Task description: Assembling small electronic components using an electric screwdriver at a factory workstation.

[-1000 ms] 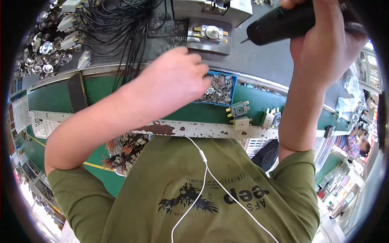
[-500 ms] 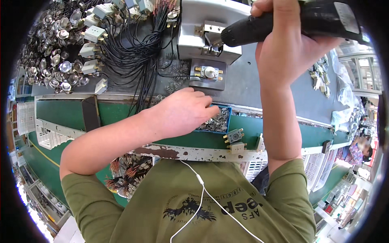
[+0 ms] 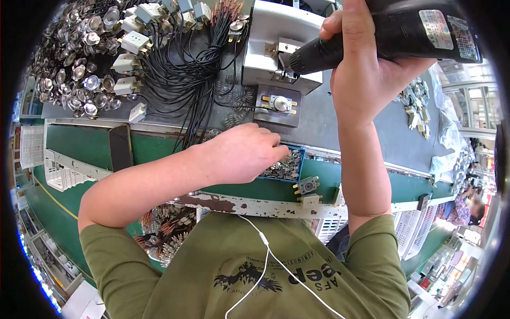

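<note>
While my right grip [image 3: 361, 66] is closed around the driver [image 3: 398, 34], aimed at the fixture [image 3: 273, 26], likely for alignment, my left grip [image 3: 252, 154] is over the tray [image 3: 302, 164], apparently placed for easy reach; whether it pinches anything, I cannot tell.

On the bench [image 3: 332, 119], left to right: discs [image 3: 79, 80], cable bundle [image 3: 178, 69], block [image 3: 290, 118] bearing a component [image 3: 281, 103]; behind the block, a housing [image 3: 259, 40]; before it, small parts [image 3: 287, 167] in a tray [image 3: 302, 162].

A grey bench [image 3: 320, 118] bears wires [image 3: 194, 80], a block [image 3: 284, 118], seemingly metal cups [image 3: 91, 83].
</note>
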{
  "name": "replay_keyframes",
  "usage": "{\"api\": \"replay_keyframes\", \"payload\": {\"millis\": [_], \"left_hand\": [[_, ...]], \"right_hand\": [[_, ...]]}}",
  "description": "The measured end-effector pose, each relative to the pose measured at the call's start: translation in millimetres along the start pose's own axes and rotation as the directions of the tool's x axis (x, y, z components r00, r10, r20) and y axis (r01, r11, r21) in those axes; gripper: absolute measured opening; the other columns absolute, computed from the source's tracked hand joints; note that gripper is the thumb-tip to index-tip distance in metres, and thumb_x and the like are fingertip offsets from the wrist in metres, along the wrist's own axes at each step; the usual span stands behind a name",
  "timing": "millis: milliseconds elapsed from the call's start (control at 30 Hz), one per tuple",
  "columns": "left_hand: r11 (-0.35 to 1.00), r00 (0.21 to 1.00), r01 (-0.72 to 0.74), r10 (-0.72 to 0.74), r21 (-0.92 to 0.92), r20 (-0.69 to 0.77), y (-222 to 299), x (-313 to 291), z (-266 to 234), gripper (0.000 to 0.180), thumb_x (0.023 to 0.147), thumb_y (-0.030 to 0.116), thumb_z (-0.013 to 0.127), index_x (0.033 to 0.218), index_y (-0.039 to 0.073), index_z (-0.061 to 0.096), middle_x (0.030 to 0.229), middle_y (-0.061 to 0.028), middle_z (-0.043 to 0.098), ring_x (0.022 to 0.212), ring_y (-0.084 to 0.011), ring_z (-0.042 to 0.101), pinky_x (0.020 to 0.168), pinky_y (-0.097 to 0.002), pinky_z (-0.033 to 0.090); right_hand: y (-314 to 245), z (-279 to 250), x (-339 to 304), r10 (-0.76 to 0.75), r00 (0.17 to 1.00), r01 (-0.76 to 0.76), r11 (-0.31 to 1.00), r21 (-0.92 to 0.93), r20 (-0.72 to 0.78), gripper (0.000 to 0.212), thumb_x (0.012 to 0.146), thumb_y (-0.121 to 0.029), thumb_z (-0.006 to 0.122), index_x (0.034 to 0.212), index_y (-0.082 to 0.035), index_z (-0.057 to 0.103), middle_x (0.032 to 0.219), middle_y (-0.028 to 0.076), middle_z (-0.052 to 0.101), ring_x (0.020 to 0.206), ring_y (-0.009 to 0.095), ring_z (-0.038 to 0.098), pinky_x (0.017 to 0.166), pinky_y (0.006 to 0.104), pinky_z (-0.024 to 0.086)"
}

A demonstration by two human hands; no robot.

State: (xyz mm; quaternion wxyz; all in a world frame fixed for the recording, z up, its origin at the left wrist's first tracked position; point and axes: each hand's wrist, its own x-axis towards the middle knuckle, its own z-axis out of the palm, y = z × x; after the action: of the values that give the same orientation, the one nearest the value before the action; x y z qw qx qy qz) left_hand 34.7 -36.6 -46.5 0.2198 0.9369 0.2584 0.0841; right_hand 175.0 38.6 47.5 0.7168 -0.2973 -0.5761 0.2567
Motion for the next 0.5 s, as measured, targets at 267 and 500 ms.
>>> {"api": "replay_keyframes", "payload": {"millis": [267, 500], "left_hand": [[1.000, 1.000, -0.011, 0.011, -0.001, -0.009, -2.9, -1.2, 1.9, 0.015, 0.082, 0.008, 0.066, 0.096, 0.002, 0.065, 0.088, -0.0115, 0.065, 0.089, -0.0301, 0.069, 0.082, -0.0432, 0.055], [1.000, 0.994, -0.019, 0.017, -0.019, -0.105, -1.6, -4.6, -13.8, 0.016, 0.083, 0.009, 0.066, 0.099, 0.005, 0.066, 0.089, -0.0103, 0.065, 0.088, -0.0298, 0.069, 0.082, -0.0424, 0.054]], "right_hand": [[-3.5, 4.7, -4.3, 0.017, 0.999, -0.017, 1.000, -0.011, 0.047, 0.030, 0.091, 0.008, 0.069, 0.118, 0.003, 0.056, 0.101, 0.011, 0.070, 0.063, 0.012, 0.065, 0.054, 0.0245, 0.053], [0.8, 0.7, 5.7, 0.029, 0.980, -0.023, 0.999, -0.031, 0.198, 0.029, 0.089, 0.006, 0.073, 0.114, 0.002, 0.059, 0.099, 0.010, 0.071, 0.065, 0.012, 0.065, 0.055, 0.0236, 0.052]]}}
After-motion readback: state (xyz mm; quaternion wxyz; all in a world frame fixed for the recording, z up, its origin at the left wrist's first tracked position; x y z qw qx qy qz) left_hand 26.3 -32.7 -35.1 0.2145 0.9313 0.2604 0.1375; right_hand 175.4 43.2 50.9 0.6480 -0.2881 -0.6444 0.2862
